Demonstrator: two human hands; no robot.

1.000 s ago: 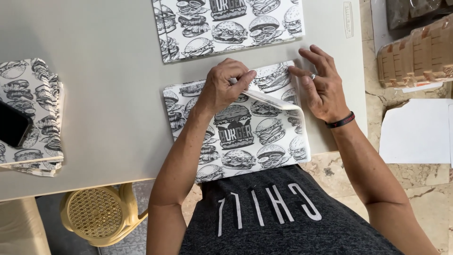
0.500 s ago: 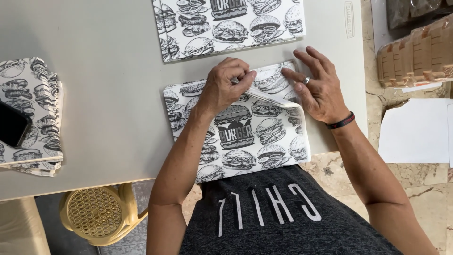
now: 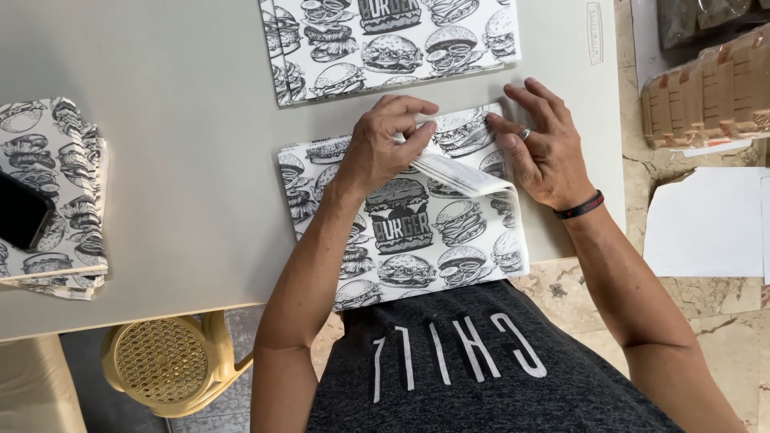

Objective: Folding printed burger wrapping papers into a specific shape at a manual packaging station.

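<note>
A flat paper sheet (image 3: 417,232) printed all over with black-and-white burger drawings lies at the near edge of the pale grey table (image 3: 176,184), its near end hanging a little over the rim. Its far right corner is folded back into a narrow, white-backed flap (image 3: 465,172) that curls up off the sheet. The left hand (image 3: 385,144) is curled, fingertips pinching the inner end of that flap. The right hand (image 3: 541,144) lies open and flat, fingers spread, pressing the sheet's far right corner; it wears a ring and a dark wristband. Farther off, a stack of the same printed sheets (image 3: 385,44) lies flat, with a dark block label at its centre. At the table's left edge sits another pile of printed paper (image 3: 56,200), softer and rumpled, with a black phone (image 3: 20,212) on top. To the right, off the table, stand ribbed brown cardboard pieces (image 3: 706,92) and a plain white sheet (image 3: 706,224) on the marble floor. A woven yellow chair (image 3: 164,365) stands under the near left.
</note>
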